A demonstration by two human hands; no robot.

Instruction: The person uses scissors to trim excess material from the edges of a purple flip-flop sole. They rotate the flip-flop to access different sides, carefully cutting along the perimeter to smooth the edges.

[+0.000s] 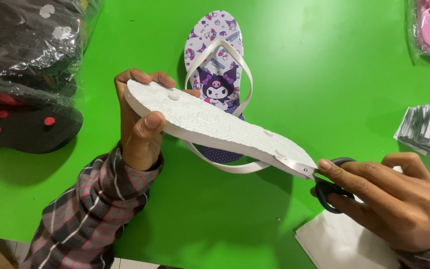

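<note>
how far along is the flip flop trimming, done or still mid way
Midway, by the look of it. Done: one printed flip flop lies flat on the green table, strap fitted. In hand: the left hand holds a second flip flop sole-up, while the right hand works scissors at its heel end. Left: possibly the bagged black pairs, though I can't tell whether they need anything.

Green table (324,74) bears a printed flip-flop (220,55) (white-strapped), bagged sandals (21,74).

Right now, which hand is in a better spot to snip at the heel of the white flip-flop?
The right hand: it holds the scissors, blades at the white flip-flop's heel. The left hand grips its toe end.
</note>
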